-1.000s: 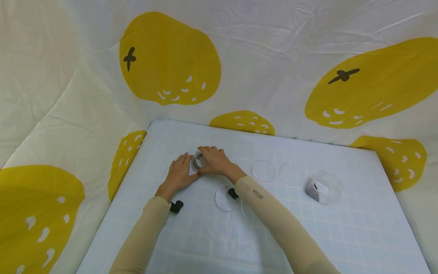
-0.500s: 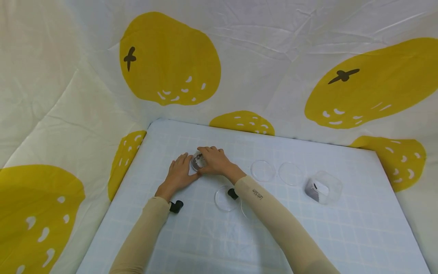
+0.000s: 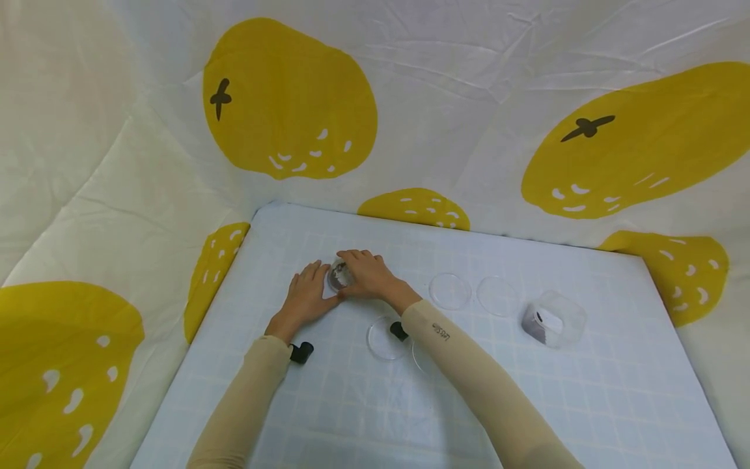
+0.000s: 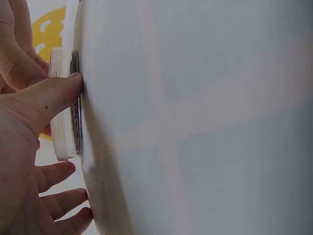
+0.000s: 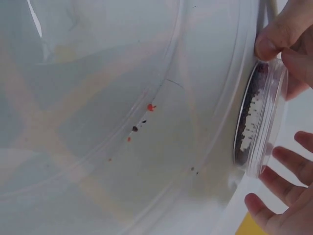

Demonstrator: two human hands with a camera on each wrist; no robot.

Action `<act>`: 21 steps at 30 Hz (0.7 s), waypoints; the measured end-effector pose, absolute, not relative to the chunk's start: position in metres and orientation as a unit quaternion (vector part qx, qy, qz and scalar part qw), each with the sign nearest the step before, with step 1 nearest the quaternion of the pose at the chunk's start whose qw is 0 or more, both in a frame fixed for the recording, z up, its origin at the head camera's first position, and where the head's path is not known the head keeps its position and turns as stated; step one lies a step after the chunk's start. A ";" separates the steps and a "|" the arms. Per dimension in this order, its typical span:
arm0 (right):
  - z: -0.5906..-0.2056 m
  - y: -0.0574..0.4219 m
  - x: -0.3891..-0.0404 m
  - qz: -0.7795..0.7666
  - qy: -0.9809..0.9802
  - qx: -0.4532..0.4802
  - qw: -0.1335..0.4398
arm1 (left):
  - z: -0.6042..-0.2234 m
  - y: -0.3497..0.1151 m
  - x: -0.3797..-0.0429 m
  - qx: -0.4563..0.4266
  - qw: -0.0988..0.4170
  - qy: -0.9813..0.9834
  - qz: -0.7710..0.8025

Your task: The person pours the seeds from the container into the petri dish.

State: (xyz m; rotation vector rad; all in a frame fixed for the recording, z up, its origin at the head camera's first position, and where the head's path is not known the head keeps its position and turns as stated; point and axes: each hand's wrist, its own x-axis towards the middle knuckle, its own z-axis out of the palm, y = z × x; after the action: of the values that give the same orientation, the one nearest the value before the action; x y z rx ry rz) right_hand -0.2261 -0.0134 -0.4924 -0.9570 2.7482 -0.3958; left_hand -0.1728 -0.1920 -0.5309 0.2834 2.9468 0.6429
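A round clear petri dish [image 3: 338, 278] with dark and white bits inside stands at the back left of the table, between both hands. My left hand [image 3: 301, 301] holds its near left side, the thumb pressed on the edge and the other fingers spread beyond it in the left wrist view. My right hand [image 3: 368, 277] grips the dish from the right, fingers reaching round its far side. The two thumbs meet at the near edge. In the right wrist view the dish [image 5: 257, 117] shows a dark layer with a pale patch through its wall.
Clear round dishes [image 3: 450, 291] lie to the right, and another dish [image 3: 382, 345] sits by the right forearm. A clear plastic box [image 3: 565, 320] holding something grey and white stands farther right. Small red and dark specks [image 5: 150, 107] show in the right wrist view.
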 end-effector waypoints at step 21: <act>-0.477 0.030 -0.209 -0.165 0.941 -0.291 0.052 | -0.514 -0.193 -0.163 0.098 0.055 0.954 0.279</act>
State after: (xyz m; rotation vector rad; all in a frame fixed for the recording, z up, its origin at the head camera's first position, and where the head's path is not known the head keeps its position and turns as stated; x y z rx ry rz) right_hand -0.2091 0.0303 -0.4772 -0.8857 2.8627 -0.5019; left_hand -0.1625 -0.1935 -0.5136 0.2969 2.8962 0.8465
